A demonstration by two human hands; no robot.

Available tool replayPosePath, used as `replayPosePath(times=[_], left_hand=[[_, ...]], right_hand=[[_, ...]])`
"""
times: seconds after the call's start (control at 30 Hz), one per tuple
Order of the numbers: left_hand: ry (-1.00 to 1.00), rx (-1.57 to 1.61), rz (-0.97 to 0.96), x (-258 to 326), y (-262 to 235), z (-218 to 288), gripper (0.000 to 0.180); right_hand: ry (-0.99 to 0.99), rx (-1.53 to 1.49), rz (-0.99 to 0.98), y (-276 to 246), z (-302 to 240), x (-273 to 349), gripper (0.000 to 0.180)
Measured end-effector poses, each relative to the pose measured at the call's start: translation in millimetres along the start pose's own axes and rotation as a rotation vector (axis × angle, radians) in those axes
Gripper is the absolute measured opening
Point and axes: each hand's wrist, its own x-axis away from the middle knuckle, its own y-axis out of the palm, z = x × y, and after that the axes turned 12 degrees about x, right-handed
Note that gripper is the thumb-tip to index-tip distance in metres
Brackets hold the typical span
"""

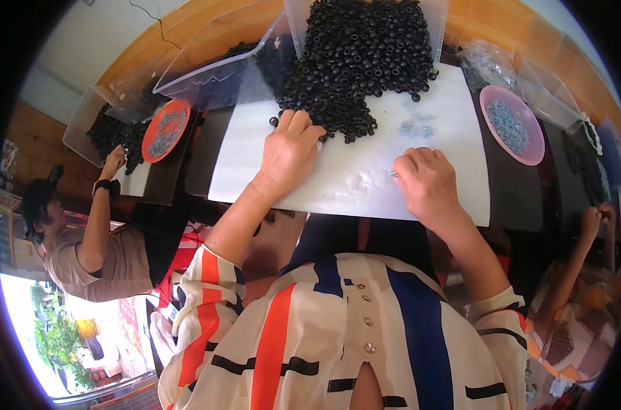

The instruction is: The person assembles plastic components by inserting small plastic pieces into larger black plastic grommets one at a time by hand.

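A big heap of small black ring-shaped plastic pieces [365, 55] spills from a clear bin onto a white sheet [249, 178]. At the heap's near left edge is my left hand [290, 152], its fingers curled in against the black pieces. What lies between those fingertips is hidden. My right hand [428, 183] is closed in a pinch low over the sheet, to the right. A small silvery pin-like piece [393, 173] pokes out from its fingertips. Just beyond it lies a loose scatter of thin silvery-blue pieces [417, 127].
A pink bowl [512, 126] of silvery-blue pieces stands right of the sheet, near a clear box [548, 96]. Another clear bin [221, 75] stands at the back left. An orange plate [167, 131] and a co-worker [95, 239] are further left; another person [580, 301] works at right.
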Motion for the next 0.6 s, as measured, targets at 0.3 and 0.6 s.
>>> replayPosePath(times=[0.3,0.6], left_hand=[[0.02,0.005,-0.051,12,0,30,0.017],[-0.324,0.461,0.219,39,-1,31,0.023]], right_hand=[[0.083,-0.072,0.054,4,-1,5,0.019],[0.095,-0.11,0.052,2,-2,5,0.02]])
